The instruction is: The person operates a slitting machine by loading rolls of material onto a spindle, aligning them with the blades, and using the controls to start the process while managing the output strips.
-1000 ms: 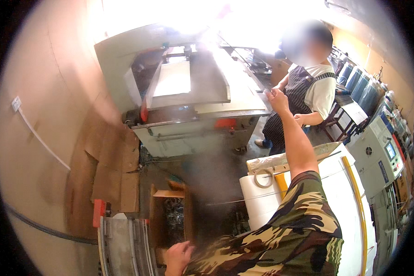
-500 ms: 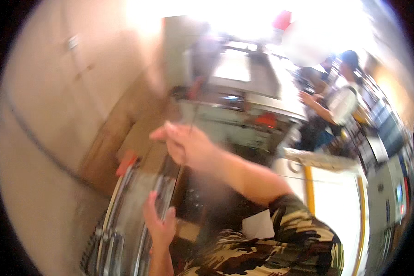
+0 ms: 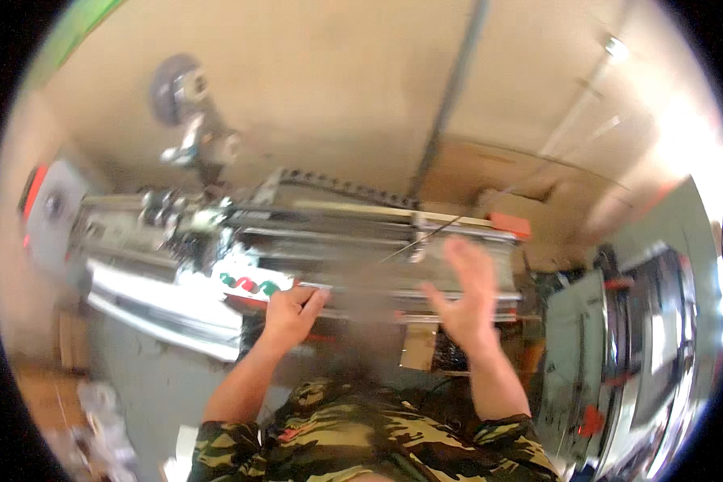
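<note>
A long machine with metal rails (image 3: 329, 233) stretches across in front of me. My left hand (image 3: 293, 316) is at its front edge, just right of a row of green and red buttons (image 3: 247, 283). Its fingers are curled in with the thumb along them; whatever they may hold is hidden. Over the right end of the rails, my right hand (image 3: 467, 301) is raised with thumb and fingers apart and nothing in it. Motion blurs that hand a little. Left of the buttons sits a brightly lit carriage (image 3: 197, 233) with knobs and metal parts.
A grey end box (image 3: 60, 209) with a red edge closes the machine's left end. Behind the rails runs a black cable chain (image 3: 345, 189), with cardboard (image 3: 478, 173) against the wall. Another grey-green machine (image 3: 574, 353) stands at the right. Plastic-wrapped stuff (image 3: 100, 410) lies lower left.
My view has swung left, so the rail machine now lies crosswise before me and the other person is out of sight. My left hand has come to the machine's front edge by the buttons.
</note>
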Tool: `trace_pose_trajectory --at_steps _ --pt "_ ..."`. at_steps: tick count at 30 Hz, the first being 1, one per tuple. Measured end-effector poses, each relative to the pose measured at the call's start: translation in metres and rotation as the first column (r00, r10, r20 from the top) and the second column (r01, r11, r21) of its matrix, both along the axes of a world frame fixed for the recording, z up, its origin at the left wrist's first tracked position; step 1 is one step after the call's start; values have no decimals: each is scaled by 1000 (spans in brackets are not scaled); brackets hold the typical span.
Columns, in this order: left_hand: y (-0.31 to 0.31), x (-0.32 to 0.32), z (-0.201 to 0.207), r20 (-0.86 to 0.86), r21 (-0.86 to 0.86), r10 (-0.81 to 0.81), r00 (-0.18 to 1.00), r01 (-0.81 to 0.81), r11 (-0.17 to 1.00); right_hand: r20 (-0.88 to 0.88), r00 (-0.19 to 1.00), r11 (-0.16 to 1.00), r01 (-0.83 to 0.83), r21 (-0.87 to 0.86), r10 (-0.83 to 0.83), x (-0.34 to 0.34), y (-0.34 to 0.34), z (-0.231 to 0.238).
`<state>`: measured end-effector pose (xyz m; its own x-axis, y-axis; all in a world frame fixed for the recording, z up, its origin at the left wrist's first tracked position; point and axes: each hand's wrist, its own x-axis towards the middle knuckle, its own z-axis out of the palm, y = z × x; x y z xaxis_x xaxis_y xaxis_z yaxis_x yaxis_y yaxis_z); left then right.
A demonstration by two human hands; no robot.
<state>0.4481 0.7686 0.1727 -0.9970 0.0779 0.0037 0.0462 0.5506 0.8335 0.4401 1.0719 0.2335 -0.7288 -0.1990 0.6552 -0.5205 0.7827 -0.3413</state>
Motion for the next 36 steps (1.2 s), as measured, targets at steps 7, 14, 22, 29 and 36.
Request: trace_pose_trajectory --at_steps 7,14,22,29,36 --pt "-121 45 10 -169 -187 87 982 -119 975 195 964 850 -254 462 182 -57 -66 62" --pt "-274 56 -28 -277 -422 -32 960 -92 902 559 749 850 -508 141 355 -53 -193 -2" --pt "-430 63 -18 -239 -289 129 962 -197 937 653 660 834 -547 79 371 -56 -370 -49" --pt "-511 65 -21 -267 -244 202 942 -269 932 611 696 843 -531 85 376 -60 -445 -103" --pt "-543 -85 -16 -129 -117 345 930 -360 926 641 717 834 -509 212 274 -61 -504 -103"
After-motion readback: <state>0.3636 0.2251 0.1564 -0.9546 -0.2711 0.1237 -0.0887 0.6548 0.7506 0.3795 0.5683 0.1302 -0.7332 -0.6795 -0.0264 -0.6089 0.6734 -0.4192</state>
